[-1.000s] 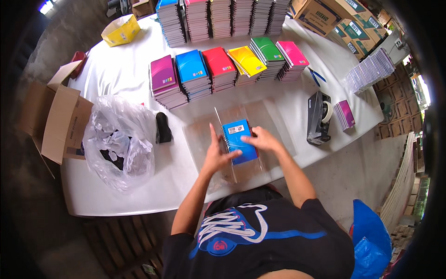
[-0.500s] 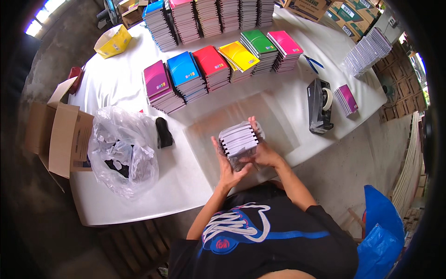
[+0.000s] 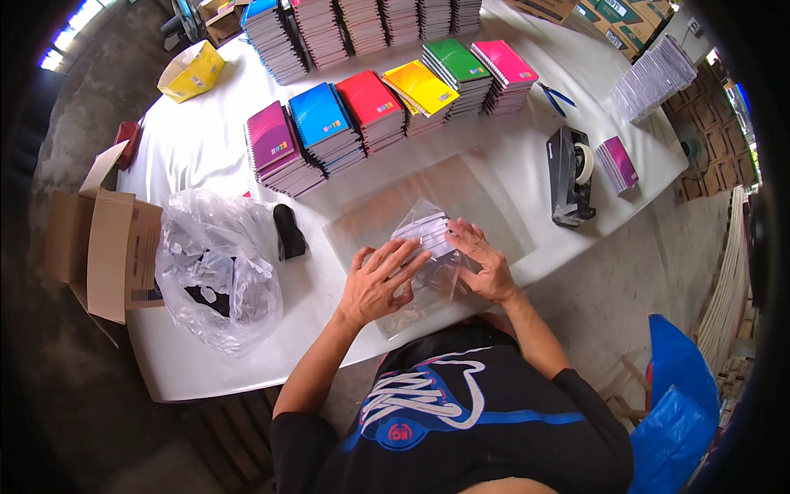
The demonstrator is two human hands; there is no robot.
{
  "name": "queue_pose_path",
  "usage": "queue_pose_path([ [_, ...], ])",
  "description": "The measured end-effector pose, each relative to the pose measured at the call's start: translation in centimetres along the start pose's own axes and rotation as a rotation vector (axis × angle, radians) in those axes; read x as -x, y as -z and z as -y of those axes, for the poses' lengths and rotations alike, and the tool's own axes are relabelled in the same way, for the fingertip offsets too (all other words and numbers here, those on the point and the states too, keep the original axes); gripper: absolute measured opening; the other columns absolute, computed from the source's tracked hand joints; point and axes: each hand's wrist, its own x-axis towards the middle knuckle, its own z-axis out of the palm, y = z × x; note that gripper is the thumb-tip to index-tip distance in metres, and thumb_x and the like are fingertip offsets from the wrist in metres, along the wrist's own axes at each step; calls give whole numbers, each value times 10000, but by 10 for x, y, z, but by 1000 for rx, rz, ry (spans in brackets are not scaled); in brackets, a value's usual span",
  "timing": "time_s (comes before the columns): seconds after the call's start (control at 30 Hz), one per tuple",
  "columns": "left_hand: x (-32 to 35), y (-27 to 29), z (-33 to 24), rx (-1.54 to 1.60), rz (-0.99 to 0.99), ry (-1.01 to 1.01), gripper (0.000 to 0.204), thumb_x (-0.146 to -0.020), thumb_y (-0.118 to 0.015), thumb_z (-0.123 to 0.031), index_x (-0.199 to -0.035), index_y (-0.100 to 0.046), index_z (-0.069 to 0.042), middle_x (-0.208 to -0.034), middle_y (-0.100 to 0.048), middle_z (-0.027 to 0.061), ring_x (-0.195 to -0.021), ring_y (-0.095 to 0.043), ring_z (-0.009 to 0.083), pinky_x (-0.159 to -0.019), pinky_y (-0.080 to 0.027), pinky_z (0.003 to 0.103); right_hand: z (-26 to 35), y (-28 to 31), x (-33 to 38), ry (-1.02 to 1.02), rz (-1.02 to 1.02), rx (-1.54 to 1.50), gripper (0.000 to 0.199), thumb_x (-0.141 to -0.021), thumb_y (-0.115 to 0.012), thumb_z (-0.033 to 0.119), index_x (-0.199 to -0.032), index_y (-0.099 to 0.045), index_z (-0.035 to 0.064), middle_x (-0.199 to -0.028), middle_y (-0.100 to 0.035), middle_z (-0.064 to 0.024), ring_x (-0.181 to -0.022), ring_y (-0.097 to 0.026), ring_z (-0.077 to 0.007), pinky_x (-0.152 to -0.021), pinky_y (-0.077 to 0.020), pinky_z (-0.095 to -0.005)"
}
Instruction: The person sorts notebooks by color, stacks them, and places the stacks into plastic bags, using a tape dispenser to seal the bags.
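A small stack of notebooks [image 3: 426,231], page edges upward, lies in a clear plastic bag [image 3: 440,276] in front of me. Its covers are hidden. My left hand [image 3: 380,280] is open, fingers spread over the stack's left side. On the right, my open right hand [image 3: 490,270] has its fingertips at the stack's edge and its thumb near the loose plastic. Whether the fingertips press on the bag is hard to tell. Under it all lies a flat sheet of clear plastic [image 3: 504,216] on the white-covered table [image 3: 329,325].
Behind stand stacks of spiral notebooks [image 3: 358,103] in several colours. A black tape dispenser [image 3: 568,193], purple notebooks [image 3: 617,165] and blue-handled pliers [image 3: 556,99] are right. Left are a scrap-filled plastic bag [image 3: 218,263], a black object [image 3: 288,232], a carton [image 3: 115,247] and a yellow container [image 3: 191,72].
The bagged stack has gone from being gripped upright between both hands to lying lower on the plastic sheet. Both hands have loosened and spread, the left one moving leftward.
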Motion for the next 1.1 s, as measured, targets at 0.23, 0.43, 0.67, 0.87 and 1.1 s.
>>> queue_pose_path([
  [0.23,10,-13,8,90,-49,-21,671,-663,-691,-209,-1301,-483,-215,-1331,-479,-10,-1223,-452,141,-963,-295,415,2,1,-4,-117,-14,-228,724,-645,-684,-63,-1320,-464,74,-1379,-445,-75,-1321,-352,-238,-1090,-274,-343],
  [0.43,10,-28,20,107,-422,-60,568,-656,-729,-205,-1195,-554,-173,-1264,-530,3,-1153,-521,170,-941,-289,401,11,0,-8,-310,-263,-625,651,-681,-698,-32,-1290,-486,50,-1381,-441,-92,-1310,-369,-222,-1070,-303,-333],
  [0.67,3,-15,13,-130,-5,-97,657,-692,-686,-272,-1309,-468,-330,-1364,-436,-75,-1251,-400,85,-949,-239,457,8,-4,-6,-150,-52,-326,615,-687,-697,-21,-1266,-521,84,-1368,-453,-103,-1304,-379,-239,-1071,-303,-346],
  [0.87,-4,0,2,-157,236,-5,786,-660,-714,-297,-1336,-355,-473,-1449,-315,-66,-1315,-309,96,-970,-209,520,-2,-1,-6,66,61,62,570,-701,-668,19,-1241,-558,165,-1349,-483,-32,-1316,-365,-221,-1106,-182,-469],
  [1.1,-20,19,9,364,-57,25,741,-603,-743,-302,-1288,-460,-282,-1386,-385,48,-1264,-390,228,-954,-283,502,5,15,-22,237,155,443,468,-762,-629,111,-1214,-575,222,-1322,-509,46,-1337,-327,-162,-1093,-55,-583],
])
